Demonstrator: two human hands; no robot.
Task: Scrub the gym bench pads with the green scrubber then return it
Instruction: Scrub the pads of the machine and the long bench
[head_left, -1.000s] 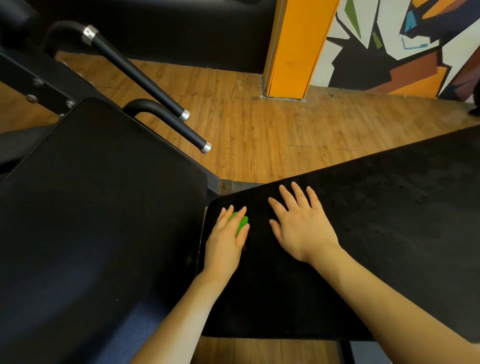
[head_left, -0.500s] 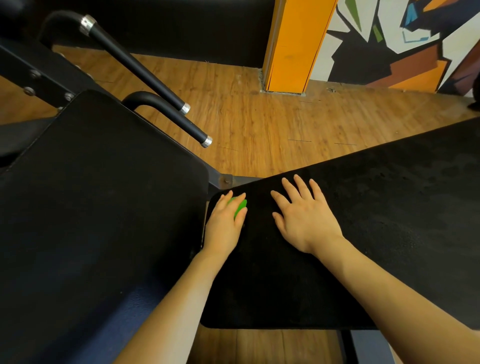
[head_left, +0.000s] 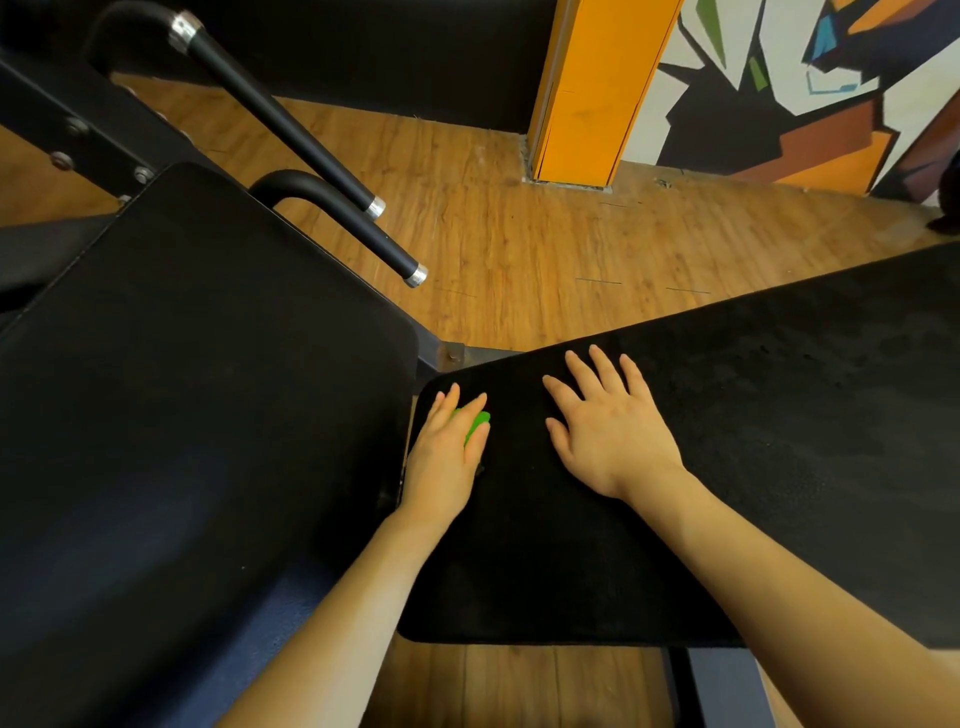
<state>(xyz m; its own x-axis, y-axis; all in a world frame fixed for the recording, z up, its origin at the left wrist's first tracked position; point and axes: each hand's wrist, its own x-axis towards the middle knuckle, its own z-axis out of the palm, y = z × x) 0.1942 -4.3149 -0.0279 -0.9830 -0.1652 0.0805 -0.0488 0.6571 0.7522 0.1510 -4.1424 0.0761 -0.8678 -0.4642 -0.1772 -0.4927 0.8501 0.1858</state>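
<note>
The green scrubber (head_left: 476, 425) lies on the right bench pad (head_left: 779, 415) near its far left corner. My left hand (head_left: 445, 452) presses flat on top of it with fingers straight, so only a small green patch shows between finger and thumb. Just to the right, my right hand (head_left: 608, 431) rests flat on the same pad, fingers spread, holding nothing. A larger black pad (head_left: 182, 415) fills the left side of the view.
Two black handle bars with chrome tips (head_left: 415, 274) jut out beyond the left pad. Wooden floor (head_left: 519, 249) lies beyond the pads, with an orange pillar (head_left: 587, 93) and a painted wall (head_left: 805, 78) behind. A metal frame joint (head_left: 454, 356) links the pads.
My left hand has slid the scrubber a little forward toward the pad's far left corner. The right hand stays flat in nearly the same spot.
</note>
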